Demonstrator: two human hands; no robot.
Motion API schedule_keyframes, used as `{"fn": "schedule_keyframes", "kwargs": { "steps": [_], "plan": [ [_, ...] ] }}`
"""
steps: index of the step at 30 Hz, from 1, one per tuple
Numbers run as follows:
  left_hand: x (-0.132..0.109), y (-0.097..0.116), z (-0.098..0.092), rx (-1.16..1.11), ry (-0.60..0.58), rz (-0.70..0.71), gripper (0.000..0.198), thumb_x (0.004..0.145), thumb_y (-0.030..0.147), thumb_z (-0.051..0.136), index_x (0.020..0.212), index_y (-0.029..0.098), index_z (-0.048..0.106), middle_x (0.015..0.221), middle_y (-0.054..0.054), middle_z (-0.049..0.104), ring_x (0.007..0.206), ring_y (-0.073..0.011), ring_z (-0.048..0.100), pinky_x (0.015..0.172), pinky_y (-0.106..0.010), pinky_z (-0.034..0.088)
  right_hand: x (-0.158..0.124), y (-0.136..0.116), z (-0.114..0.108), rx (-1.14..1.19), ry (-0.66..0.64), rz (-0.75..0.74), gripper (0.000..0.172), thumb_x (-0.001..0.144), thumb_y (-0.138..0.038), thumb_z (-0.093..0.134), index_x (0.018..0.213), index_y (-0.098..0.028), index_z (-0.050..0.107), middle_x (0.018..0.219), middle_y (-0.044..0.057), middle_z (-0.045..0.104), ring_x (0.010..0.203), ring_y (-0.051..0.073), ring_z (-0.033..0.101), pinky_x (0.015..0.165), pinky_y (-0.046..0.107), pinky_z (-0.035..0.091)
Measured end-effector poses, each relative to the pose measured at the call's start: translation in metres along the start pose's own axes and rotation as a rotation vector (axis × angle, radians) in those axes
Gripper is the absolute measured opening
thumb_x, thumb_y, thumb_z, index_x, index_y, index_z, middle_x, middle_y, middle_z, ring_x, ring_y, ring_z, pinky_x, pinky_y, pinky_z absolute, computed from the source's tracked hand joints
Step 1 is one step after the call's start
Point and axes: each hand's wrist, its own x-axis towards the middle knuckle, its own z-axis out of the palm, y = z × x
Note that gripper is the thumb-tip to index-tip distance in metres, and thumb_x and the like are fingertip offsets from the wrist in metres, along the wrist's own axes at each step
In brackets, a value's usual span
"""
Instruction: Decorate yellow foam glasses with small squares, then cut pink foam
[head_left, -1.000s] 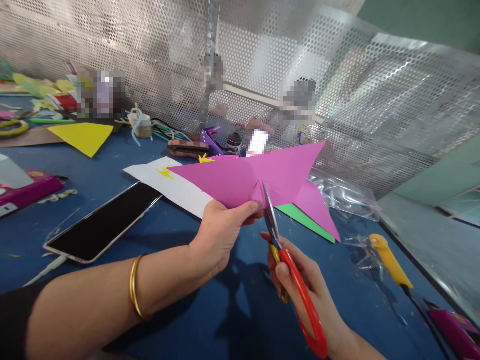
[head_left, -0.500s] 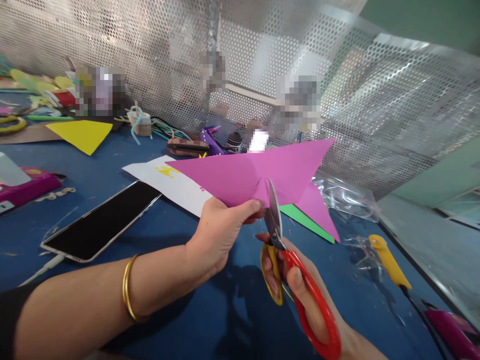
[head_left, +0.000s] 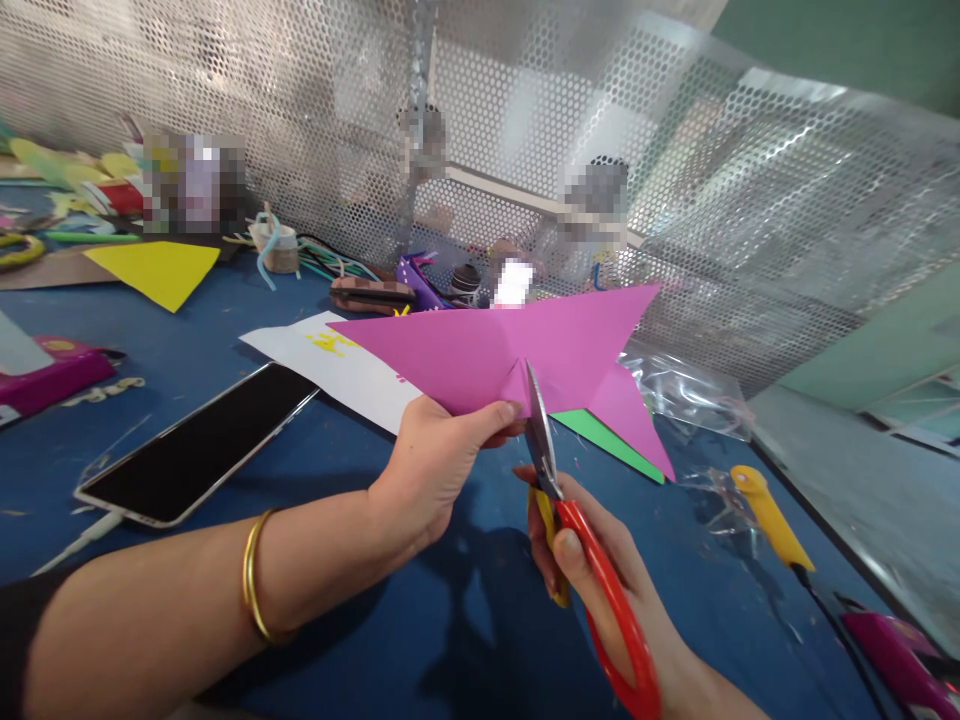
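Note:
My left hand [head_left: 439, 450] pinches the lower edge of a pink sheet of paper [head_left: 570, 335] between thumb and fingers. The sheet is held up off the table and has pointed corners and a crease near the grip. My right hand [head_left: 600, 570] is wrapped round the scissors [head_left: 544, 440], which have one red and one yellow handle loop. Their blades point upward at the paper's lower edge, just right of my left thumb, and look nearly closed there. A piece of green paper [head_left: 611, 445] shows below the pink sheet.
On the blue table [head_left: 360, 640] lie a phone [head_left: 199, 440] with a cable, a white sheet with yellow marks [head_left: 337, 370], yellow paper [head_left: 161, 268] and a brown pouch [head_left: 373, 294]. A yellow-handled tool [head_left: 772, 515] and clear plastic [head_left: 682, 390] are at right. Behind stands a perforated screen [head_left: 315, 120].
The scissors' blades and handles have come closer together at the pink paper's lower edge. My left hand keeps its grip; the whole view has shifted slightly.

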Motion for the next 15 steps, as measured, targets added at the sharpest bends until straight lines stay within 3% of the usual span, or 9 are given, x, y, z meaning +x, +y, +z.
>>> {"fn": "schedule_keyframes", "kwargs": {
  "steps": [7, 12, 15],
  "plan": [
    [0.008, 0.002, -0.006, -0.114, 0.027, -0.032, 0.019, 0.063, 0.025, 0.082, 0.076, 0.013, 0.075, 0.069, -0.004, 0.073, 0.068, -0.0162, 0.068, 0.072, -0.03, 0.054, 0.001, -0.003, -0.011, 0.037, -0.013, 0.078, 0.052, 0.089, -0.059, 0.054, 0.126, -0.023, 0.054, 0.08, 0.0, 0.049, 0.056, 0.01, 0.041, 0.048, 0.025, 0.034],
    [0.02, 0.005, -0.013, -0.083, 0.106, -0.004, 0.018, 0.065, 0.025, 0.082, 0.077, 0.013, 0.075, 0.071, -0.004, 0.074, 0.07, -0.0155, 0.069, 0.067, -0.026, 0.052, 0.002, -0.008, -0.011, 0.054, 0.148, 0.093, 0.051, 0.083, -0.059, 0.064, 0.118, -0.023, 0.06, 0.073, -0.002, 0.047, 0.056, 0.009, 0.039, 0.05, 0.025, 0.029],
    [0.021, 0.007, -0.013, -0.06, 0.127, -0.005, 0.019, 0.066, 0.024, 0.081, 0.081, 0.013, 0.075, 0.074, -0.004, 0.074, 0.07, -0.0151, 0.069, 0.066, -0.026, 0.052, 0.002, -0.006, -0.006, 0.099, 0.17, 0.099, 0.048, 0.081, -0.058, 0.066, 0.114, -0.024, 0.061, 0.069, -0.004, 0.043, 0.053, 0.009, 0.038, 0.049, 0.025, 0.028]
  ]
}}
